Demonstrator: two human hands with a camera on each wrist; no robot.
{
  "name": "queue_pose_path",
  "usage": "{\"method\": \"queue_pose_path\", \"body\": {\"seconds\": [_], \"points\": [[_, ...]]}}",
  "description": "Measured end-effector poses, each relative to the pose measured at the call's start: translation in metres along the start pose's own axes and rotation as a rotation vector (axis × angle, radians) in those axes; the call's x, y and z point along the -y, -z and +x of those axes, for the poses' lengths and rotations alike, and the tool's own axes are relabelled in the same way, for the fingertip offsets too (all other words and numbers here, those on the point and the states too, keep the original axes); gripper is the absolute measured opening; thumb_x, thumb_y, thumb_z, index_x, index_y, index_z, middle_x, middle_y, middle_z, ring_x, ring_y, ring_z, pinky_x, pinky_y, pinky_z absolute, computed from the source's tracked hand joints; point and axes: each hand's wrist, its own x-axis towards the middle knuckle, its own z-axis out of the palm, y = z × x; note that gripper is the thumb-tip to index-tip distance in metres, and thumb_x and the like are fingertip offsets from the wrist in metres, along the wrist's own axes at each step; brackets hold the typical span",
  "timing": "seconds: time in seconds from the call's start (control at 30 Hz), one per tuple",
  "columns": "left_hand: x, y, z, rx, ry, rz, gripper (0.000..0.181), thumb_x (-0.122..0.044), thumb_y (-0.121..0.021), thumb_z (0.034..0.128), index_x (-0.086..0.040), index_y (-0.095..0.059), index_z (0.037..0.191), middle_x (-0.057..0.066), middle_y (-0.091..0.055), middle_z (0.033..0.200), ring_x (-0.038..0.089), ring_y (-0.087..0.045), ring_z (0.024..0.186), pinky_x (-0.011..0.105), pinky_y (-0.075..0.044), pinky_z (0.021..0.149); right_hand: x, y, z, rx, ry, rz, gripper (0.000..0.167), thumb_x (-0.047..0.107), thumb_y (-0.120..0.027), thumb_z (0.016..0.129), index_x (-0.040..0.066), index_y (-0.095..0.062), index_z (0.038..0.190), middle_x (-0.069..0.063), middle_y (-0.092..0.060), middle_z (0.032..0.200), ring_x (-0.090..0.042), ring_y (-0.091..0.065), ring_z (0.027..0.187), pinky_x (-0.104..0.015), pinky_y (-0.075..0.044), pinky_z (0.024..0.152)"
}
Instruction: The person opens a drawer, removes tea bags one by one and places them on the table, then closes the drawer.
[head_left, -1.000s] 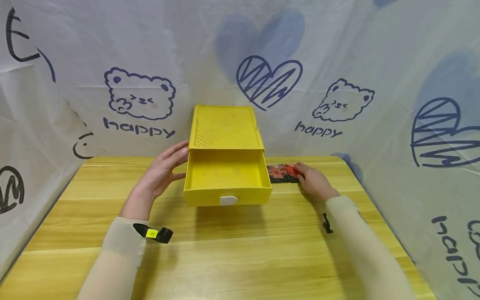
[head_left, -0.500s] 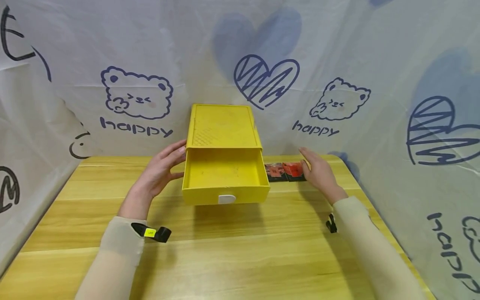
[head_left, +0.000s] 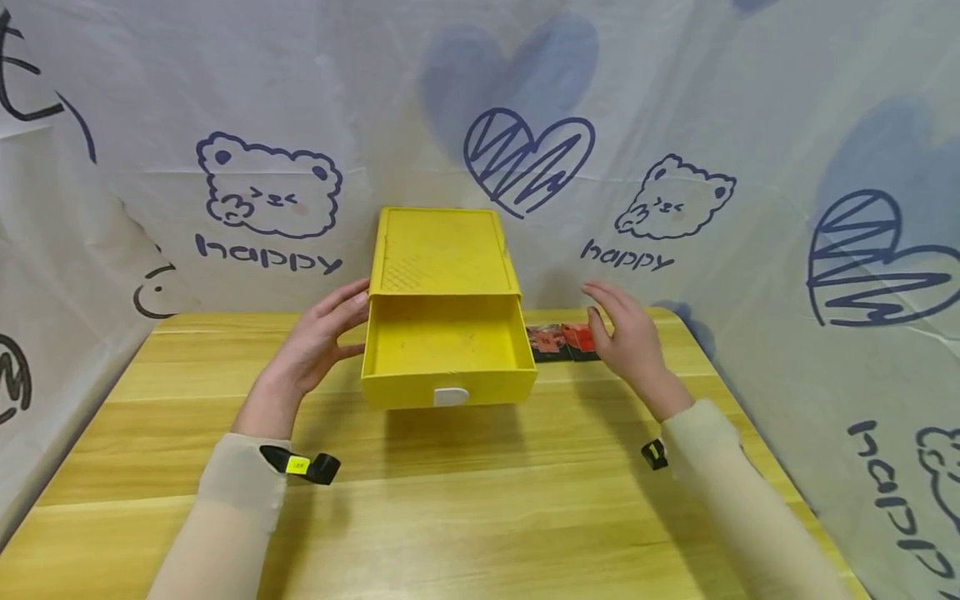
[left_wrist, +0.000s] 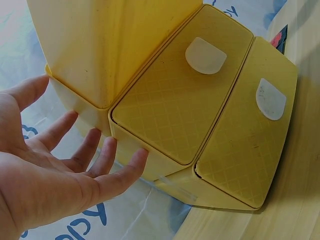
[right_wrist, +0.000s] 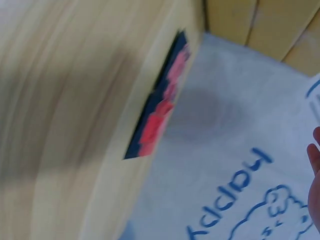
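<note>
A yellow drawer unit stands at the back of the table, its top drawer pulled out and nothing visible inside. My left hand touches the unit's left side with spread fingers; the left wrist view shows the fingertips on that wall, beside two closed lower drawers with white tabs. To the right of the unit, two flat black squares with red prints lie side by side, a darker one and a brighter one. My right hand hovers above and right of them, holding nothing.
The wooden table reaches to a white printed cloth hanging behind and at both sides. A black strap with a yellow label is on the left wrist, another strap on the right.
My right hand has left the brighter red square and lifted away, then shifted slightly left. Both squares stay on the table. The left hand keeps its place at the drawer unit.
</note>
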Motion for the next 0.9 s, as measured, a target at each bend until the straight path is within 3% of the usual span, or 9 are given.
{"method": "queue_pose_path", "body": {"seconds": [0.23,0.37,0.63,0.9], "points": [[-0.001,0.001,-0.001,0.012,0.003,-0.020,0.066,-0.042,-0.055,0.1078,-0.019,-0.031,0.165,0.009,-0.027,0.170,0.036,-0.028,0.151,0.068,-0.031,0.117,0.031,0.008,0.010,-0.091,0.125,0.047,0.035,-0.003,-0.067,0.093,-0.002,-0.067,0.127,-0.018,-0.069,0.124,-0.035,-0.067,0.111,-0.051,-0.058,0.092],[-0.002,0.001,-0.001,0.011,0.003,-0.023,0.067,-0.042,-0.056,0.1077,-0.019,-0.031,0.165,0.009,-0.027,0.170,0.036,-0.027,0.152,0.067,-0.032,0.117,0.051,0.014,0.015,-0.109,0.179,0.065,0.030,0.001,-0.064,0.096,-0.001,-0.068,0.126,-0.017,-0.069,0.122,-0.033,-0.067,0.109,-0.047,-0.059,0.091],[-0.003,0.002,0.000,0.013,-0.001,-0.021,0.067,-0.042,-0.055,0.1076,-0.018,-0.031,0.165,0.009,-0.026,0.170,0.036,-0.027,0.152,0.068,-0.031,0.117,0.090,0.024,0.025,-0.175,0.373,0.113,0.025,0.010,-0.061,0.103,-0.004,-0.071,0.121,-0.019,-0.070,0.115,-0.033,-0.067,0.098,-0.041,-0.059,0.082],[-0.002,0.001,0.000,0.014,-0.002,-0.024,0.068,-0.042,-0.056,0.1073,-0.018,-0.030,0.165,0.009,-0.027,0.170,0.036,-0.028,0.152,0.068,-0.032,0.117,0.124,0.027,0.030,-0.174,0.542,0.122,0.022,0.011,-0.062,0.103,-0.004,-0.073,0.114,-0.017,-0.071,0.108,-0.030,-0.069,0.091,-0.040,-0.062,0.078]]}}
